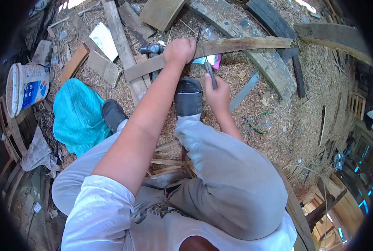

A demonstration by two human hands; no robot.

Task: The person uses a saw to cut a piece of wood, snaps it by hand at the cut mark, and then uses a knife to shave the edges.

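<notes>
My left hand (180,51) is closed around a long, slightly curved wooden board (247,43), pressing it above the scrap-strewn ground. In my right hand (218,93) is a hand saw (210,69), gripped by its dark handle. Its thin blade is seen nearly edge-on and crosses the board just right of my left hand. My shoe (188,97) is below the board, between the two hands. A hammer (154,49) lies left of my left hand, its handle partly hidden beneath the board. To the right of my right hand lies a flat grey metal strip (244,92).
Pliers (257,124) with green-yellow handles lie on the wood shavings at right. A teal sack (80,115) and a white bucket (29,88) stand at left. Thick planks (274,71) and a dark hammer-like tool (297,73) lie beyond the board.
</notes>
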